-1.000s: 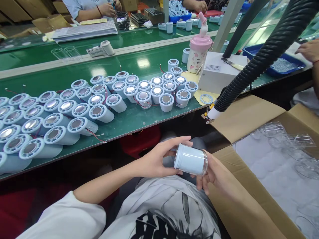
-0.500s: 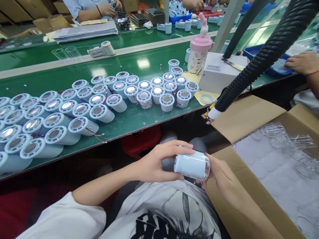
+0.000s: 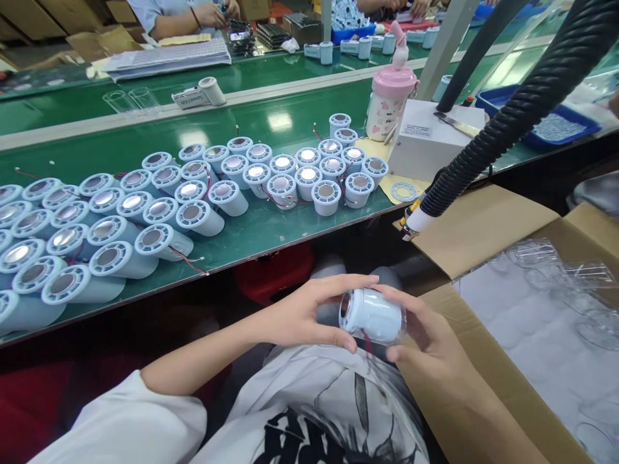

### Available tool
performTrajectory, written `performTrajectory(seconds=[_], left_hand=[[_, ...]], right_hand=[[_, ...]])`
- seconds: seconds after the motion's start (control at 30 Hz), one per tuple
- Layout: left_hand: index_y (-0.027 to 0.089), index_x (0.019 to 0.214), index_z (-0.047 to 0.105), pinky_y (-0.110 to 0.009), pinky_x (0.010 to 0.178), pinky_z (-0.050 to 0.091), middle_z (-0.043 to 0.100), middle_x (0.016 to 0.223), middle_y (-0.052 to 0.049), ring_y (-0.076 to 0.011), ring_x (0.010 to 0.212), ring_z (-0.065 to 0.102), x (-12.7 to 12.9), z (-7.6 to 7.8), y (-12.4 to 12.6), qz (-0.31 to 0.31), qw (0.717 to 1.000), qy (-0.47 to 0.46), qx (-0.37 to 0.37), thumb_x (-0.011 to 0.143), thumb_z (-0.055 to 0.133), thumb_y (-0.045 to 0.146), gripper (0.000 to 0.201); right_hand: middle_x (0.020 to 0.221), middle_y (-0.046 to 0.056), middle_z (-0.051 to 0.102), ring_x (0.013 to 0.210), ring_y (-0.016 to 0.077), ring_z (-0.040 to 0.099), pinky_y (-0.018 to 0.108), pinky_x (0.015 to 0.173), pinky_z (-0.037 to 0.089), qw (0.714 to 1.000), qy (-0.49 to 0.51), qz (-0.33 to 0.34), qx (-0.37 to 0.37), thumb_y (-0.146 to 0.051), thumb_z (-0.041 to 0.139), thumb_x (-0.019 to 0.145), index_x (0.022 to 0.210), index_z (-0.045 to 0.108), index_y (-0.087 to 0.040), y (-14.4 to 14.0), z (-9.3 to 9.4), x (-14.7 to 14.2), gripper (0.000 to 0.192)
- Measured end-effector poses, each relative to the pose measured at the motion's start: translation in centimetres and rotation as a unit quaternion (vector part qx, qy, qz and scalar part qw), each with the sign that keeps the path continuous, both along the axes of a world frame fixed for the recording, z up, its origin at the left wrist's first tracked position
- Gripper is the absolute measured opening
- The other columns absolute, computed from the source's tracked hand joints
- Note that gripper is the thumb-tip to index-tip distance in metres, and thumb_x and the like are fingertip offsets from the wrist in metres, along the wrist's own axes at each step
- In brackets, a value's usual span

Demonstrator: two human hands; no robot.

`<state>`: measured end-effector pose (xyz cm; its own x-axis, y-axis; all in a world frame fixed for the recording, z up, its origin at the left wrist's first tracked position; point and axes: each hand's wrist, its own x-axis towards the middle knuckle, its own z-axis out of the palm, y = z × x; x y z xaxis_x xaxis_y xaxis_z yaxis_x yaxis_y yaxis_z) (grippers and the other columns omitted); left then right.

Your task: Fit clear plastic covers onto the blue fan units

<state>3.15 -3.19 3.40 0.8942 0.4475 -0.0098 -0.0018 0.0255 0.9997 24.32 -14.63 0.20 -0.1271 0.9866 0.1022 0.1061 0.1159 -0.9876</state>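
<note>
A light blue cylinder (image 3: 374, 316) with a clear plastic sleeve round it lies tilted between my two hands, over my lap. Its ringed end with a dark disc faces left, and thin red wires hang from its underside. My left hand (image 3: 314, 312) curves round the ringed end, fingers above and thumb below. Round the other end my right hand (image 3: 425, 328) is closed, with fingers on top and the thumb underneath. Many similar blue cylinders (image 3: 159, 212) stand in rows on the green bench (image 3: 251, 238) ahead, some with red wires showing.
To my right is an open cardboard box (image 3: 464, 328) with clear plastic sleeves (image 3: 556, 264) inside. A black ribbed hose (image 3: 503, 122) hangs above it. A pink-lidded cup (image 3: 389, 103) stands beside a white device (image 3: 430, 138). Across the bench is a co-worker's arm (image 3: 176, 22).
The cylinder has turned in my hands, so its disc end and red wires now show. My right fingers have moved over its top. A co-worker's hand at the right has left the blue tray.
</note>
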Motion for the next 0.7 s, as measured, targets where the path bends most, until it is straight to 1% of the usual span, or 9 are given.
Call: performTrajectory(seconds=[0.03,0.1,0.17,0.23,0.33,0.4,0.5,0.63,0.7], left_hand=[[0.029,0.139,0.048,-0.036,0.103,0.046,0.049,0.142,-0.010,-0.0265,0.128,0.050,0.0,0.0,0.1,-0.005,1.000,-0.008,0.006,0.071,0.079,0.020,0.075],[0.030,0.139,0.047,-0.037,0.105,0.045,0.046,0.145,-0.010,-0.0268,0.131,0.047,0.0,0.0,0.1,-0.011,1.000,-0.005,-0.011,0.073,0.077,0.016,0.074],[0.027,0.142,0.044,-0.038,0.103,0.047,0.051,0.140,-0.012,-0.0260,0.124,0.055,0.1,-0.2,0.1,-0.018,0.998,0.011,-0.061,0.075,0.075,0.015,0.074],[0.026,0.144,0.041,-0.038,0.101,0.049,0.057,0.134,-0.012,-0.0251,0.117,0.060,0.1,-0.5,0.0,-0.031,0.993,0.022,-0.109,0.075,0.075,0.015,0.077],[0.027,0.144,0.039,-0.037,0.097,0.051,0.063,0.126,-0.009,-0.0236,0.111,0.064,0.0,-1.4,-0.1,-0.041,0.987,0.039,-0.148,0.075,0.076,0.015,0.079],[0.029,0.144,0.039,-0.036,0.095,0.052,0.063,0.126,-0.008,-0.0230,0.111,0.064,0.1,-2.3,0.1,-0.029,0.982,0.038,-0.181,0.076,0.075,0.018,0.078],[0.030,0.141,0.042,-0.034,0.096,0.051,0.060,0.131,-0.007,-0.0229,0.115,0.062,0.5,-3.2,0.7,-0.024,0.977,0.029,-0.208,0.077,0.075,0.019,0.073],[0.027,0.139,0.046,-0.037,0.098,0.050,0.060,0.131,-0.009,-0.0242,0.115,0.062,0.9,-2.8,1.1,-0.059,0.982,0.016,-0.177,0.075,0.076,0.015,0.072],[0.026,0.139,0.047,-0.038,0.097,0.050,0.061,0.130,-0.010,-0.0248,0.113,0.062,0.9,-2.4,1.1,-0.066,0.983,0.016,-0.173,0.074,0.076,0.014,0.072]], right_hand=[[0.132,0.006,0.059,0.117,0.0278,0.059,0.042,0.094,0.055,0.997,0.059,0.003,-0.057,-0.027,0.068,0.086,0.134,0.048,-0.036,-0.1,0.2,0.0,0.053],[0.123,0.003,0.064,0.104,0.0245,0.065,0.038,0.088,0.057,0.985,0.119,0.011,-0.121,-0.030,0.068,0.086,0.129,0.054,-0.036,-0.3,0.4,0.1,0.046],[0.124,0.001,0.063,0.101,0.0220,0.065,0.034,0.087,0.056,0.986,0.108,0.005,-0.127,-0.026,0.073,0.081,0.123,0.061,-0.038,-0.3,0.5,0.2,0.045],[0.123,-0.001,0.063,0.092,0.0181,0.065,0.029,0.080,0.056,0.989,0.082,-0.012,-0.123,-0.019,0.075,0.078,0.121,0.064,-0.038,-0.2,0.3,0.2,0.048],[0.108,-0.001,0.069,0.077,0.0148,0.064,0.026,0.071,0.054,0.982,0.083,-0.028,-0.165,-0.016,0.075,0.075,0.122,0.064,-0.036,0.2,-0.3,-0.1,0.052],[0.106,0.000,0.071,0.085,0.0181,0.066,0.029,0.076,0.054,0.973,0.126,-0.025,-0.191,-0.022,0.076,0.075,0.123,0.064,-0.032,0.6,-0.7,-0.2,0.051],[0.116,0.004,0.069,0.102,0.0237,0.064,0.036,0.087,0.052,0.964,0.188,-0.014,-0.190,-0.031,0.078,0.074,0.123,0.063,-0.029,1.1,-1.0,0.0,0.051],[0.121,0.004,0.067,0.111,0.0249,0.062,0.037,0.093,0.050,0.957,0.219,-0.026,-0.187,-0.031,0.080,0.073,0.122,0.064,-0.031,0.7,-0.7,0.2,0.051],[0.116,0.003,0.069,0.107,0.0245,0.063,0.036,0.090,0.051,0.958,0.209,-0.033,-0.194,-0.029,0.080,0.073,0.122,0.064,-0.031,0.2,-0.7,0.3,0.052]])
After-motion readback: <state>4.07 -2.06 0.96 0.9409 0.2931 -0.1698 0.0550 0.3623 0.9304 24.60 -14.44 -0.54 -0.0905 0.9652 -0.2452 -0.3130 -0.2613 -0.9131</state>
